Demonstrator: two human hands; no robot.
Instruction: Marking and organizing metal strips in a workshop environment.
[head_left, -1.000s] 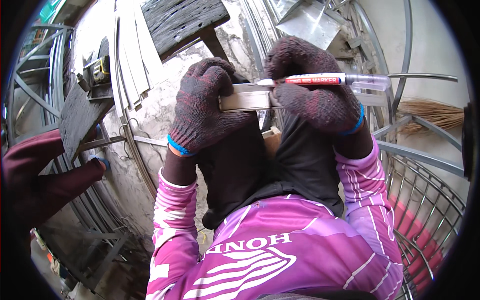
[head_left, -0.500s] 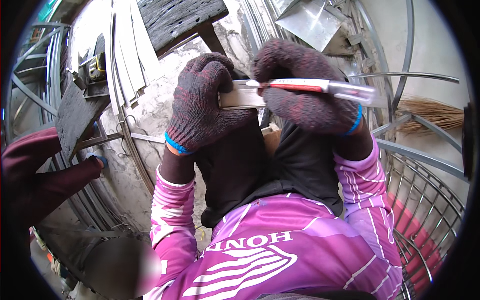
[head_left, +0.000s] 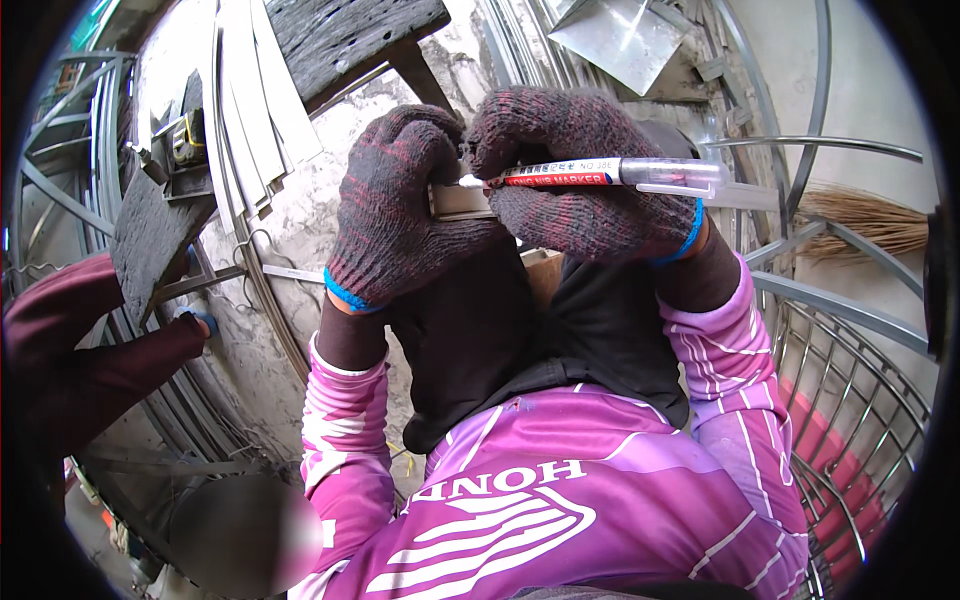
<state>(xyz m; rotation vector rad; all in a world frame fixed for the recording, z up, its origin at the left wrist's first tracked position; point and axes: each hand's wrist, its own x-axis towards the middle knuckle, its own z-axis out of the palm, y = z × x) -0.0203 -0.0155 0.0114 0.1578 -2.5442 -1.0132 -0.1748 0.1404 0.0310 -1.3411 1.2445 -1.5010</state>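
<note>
Both my hands wear dark knitted gloves with reddish flecks and blue cuffs. My left hand [head_left: 395,205] is closed on a small pale metal piece [head_left: 462,203], its thumb and fingers at the left end. In my right hand [head_left: 590,125] is a red and white marker pen [head_left: 560,176] with a clear cap at its rear end. The pen's tip points left, close to or on the metal piece; my fingers partly hide it. The two hands are close together above my knees. Much of the metal piece lies behind the gloves.
Flat pale strips [head_left: 262,110] and a tape measure [head_left: 187,140] lie at the left, near a worn dark wooden bench [head_left: 355,35]. Another person's leg [head_left: 110,360] shows at left. At right are a bent metal bar [head_left: 820,145], a straw broom [head_left: 865,225] and a wire basket [head_left: 850,420].
My right hand has shifted left toward my left hand, bringing the marker pen along. The pen has rolled so its printed side shows, and less of the metal piece is visible.
</note>
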